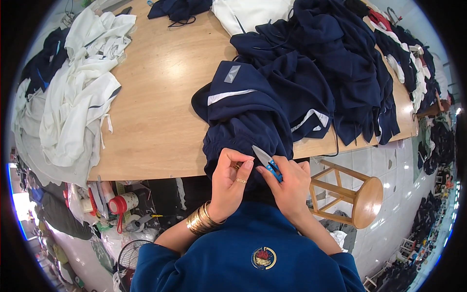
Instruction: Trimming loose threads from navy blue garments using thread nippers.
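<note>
Blue-handled thread snips [273, 168] are in my right hand [292, 187], fingers wrapped round them. Their pointed metal blades aim up and left, over a navy garment. My left hand [230, 182] is closed in a pinch just left of the blade tips; what lies between thumb and finger is too small to make out. The navy garment [248, 121] has a gathered edge under my hands, a white stripe and a grey patch. It hangs partly over the table's near edge.
A wooden table [160, 97] spreads ahead. White garments [82, 87] lie at its left, a large navy heap [335, 63] at its right. A wooden stool [367, 202] stands at the lower right. Below the left edge is a red-lidded bottle [124, 203]; a fan [134, 255] is lower.
</note>
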{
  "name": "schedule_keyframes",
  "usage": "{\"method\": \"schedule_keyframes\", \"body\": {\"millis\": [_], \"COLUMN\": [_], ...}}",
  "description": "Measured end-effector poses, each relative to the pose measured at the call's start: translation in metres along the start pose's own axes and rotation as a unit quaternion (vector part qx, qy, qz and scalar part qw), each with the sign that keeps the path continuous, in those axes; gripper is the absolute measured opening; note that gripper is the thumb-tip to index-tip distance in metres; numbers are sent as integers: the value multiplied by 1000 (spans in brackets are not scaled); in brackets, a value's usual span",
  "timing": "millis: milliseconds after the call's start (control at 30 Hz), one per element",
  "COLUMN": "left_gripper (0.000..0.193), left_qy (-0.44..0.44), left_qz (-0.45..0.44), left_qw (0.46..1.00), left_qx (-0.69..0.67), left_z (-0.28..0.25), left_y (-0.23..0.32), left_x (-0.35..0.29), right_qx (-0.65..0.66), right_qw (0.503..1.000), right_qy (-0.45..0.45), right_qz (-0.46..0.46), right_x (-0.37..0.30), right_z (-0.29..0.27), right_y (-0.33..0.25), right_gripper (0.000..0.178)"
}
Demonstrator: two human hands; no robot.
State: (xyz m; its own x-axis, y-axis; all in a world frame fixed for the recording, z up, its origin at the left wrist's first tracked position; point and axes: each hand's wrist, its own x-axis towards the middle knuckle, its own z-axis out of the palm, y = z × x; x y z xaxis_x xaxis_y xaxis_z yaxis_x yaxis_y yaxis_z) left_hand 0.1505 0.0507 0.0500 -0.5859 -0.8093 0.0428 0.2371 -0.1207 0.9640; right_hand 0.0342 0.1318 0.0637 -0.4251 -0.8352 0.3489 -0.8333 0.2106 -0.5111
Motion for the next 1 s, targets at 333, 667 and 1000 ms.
{"method": "schedule_keyframes", "body": {"millis": [333,667,1000], "left_gripper": [8,6,10], "left_qy": [-14,-62,-256], "left_qz": [13,-38,-62], "left_qw": [999,994,943], "left_qx": [-40,-83,203], "left_z": [0,1,-15], "left_y": [-3,2,20], "left_x": [0,-4,4], "right_qx": [14,296,324], "right_qw": [1000,938,922], "right_qy": [-3,19,52], "right_qz": [4,179,205], "right_x": [0,-16,0], "right_z": [-1,12,28], "right_y": [1,11,29], "right_gripper": [24,41,27]}}
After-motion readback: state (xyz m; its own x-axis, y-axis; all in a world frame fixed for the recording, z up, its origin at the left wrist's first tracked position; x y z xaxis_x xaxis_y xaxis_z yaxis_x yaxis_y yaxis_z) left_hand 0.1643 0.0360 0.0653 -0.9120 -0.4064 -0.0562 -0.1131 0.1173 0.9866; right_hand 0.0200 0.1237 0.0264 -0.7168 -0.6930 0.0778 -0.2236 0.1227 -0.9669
